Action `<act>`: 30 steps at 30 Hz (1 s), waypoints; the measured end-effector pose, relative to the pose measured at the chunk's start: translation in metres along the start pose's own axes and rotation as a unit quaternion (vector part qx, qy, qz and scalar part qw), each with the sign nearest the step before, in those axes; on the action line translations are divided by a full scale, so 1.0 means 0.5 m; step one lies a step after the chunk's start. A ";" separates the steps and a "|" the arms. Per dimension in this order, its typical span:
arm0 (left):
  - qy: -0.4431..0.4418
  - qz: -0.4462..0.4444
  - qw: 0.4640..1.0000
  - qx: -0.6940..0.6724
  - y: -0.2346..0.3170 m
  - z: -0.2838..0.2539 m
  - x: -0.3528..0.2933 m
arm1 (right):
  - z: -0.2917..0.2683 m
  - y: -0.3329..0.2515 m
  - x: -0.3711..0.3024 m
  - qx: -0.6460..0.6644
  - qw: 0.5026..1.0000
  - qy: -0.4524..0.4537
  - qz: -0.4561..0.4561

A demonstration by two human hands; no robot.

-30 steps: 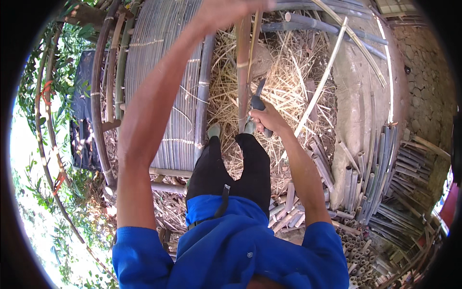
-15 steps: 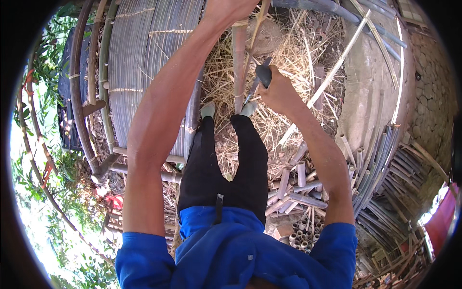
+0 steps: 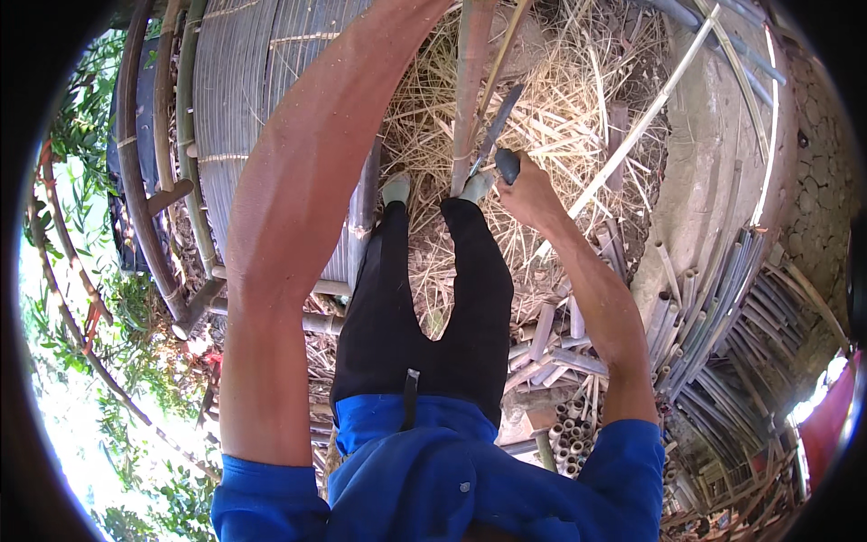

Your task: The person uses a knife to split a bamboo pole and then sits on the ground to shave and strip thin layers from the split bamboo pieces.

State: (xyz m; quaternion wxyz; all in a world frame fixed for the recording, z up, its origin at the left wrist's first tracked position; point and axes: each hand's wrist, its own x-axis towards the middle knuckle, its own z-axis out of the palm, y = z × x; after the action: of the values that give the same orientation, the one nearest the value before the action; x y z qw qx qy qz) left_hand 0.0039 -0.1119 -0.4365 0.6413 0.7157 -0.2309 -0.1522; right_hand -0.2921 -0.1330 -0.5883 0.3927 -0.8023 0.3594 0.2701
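My right hand (image 3: pixel 531 194) is closed round the dark handle (image 3: pixel 508 166) of a long-bladed knife. The knife's grey blade (image 3: pixel 502 119) slants beside a reddish-brown bamboo pole (image 3: pixel 470 90). That pole stands close to my right foot (image 3: pixel 476 187), and a thin bamboo strip (image 3: pixel 508 50) runs next to it, angling away toward the top. My left arm (image 3: pixel 307 172) stretches up past the upper edge, so the left hand is out of sight along with the pole's upper end.
Pale shavings (image 3: pixel 551 117) cover the ground around my feet. On the left stands a slatted bamboo bench (image 3: pixel 235 117). Cut bamboo pieces (image 3: pixel 571 434) lie at lower right, near bundled dark poles (image 3: pixel 713 316). A long pale strip (image 3: pixel 641 122) leans at right.
My right hand has moved slightly down and right with the knife, and more of its blade shows. The left forearm has risen, taking that hand out of view.
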 end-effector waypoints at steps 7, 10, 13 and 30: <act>-0.011 -0.008 1.000 0.019 0.005 0.034 0.014 | -0.020 0.005 -0.004 0.035 0.998 0.048 0.006; -0.004 0.016 0.999 0.031 0.000 0.035 0.012 | -0.032 -0.050 -0.011 0.121 0.987 0.100 -0.026; 0.008 0.046 0.998 0.047 -0.012 0.026 0.010 | -0.030 -0.071 0.011 0.198 0.954 0.184 -0.126; -0.097 0.033 0.991 -0.088 -0.008 -0.013 -0.008 | 0.213 0.249 0.161 0.289 0.918 -0.244 0.120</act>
State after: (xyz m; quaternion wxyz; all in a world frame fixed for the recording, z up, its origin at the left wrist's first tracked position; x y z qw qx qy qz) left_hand 0.0047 -0.1040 -0.4400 0.6814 0.6299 -0.3013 -0.2192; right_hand -0.3583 -0.1285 -0.7584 0.6474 -0.5139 0.4083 0.3875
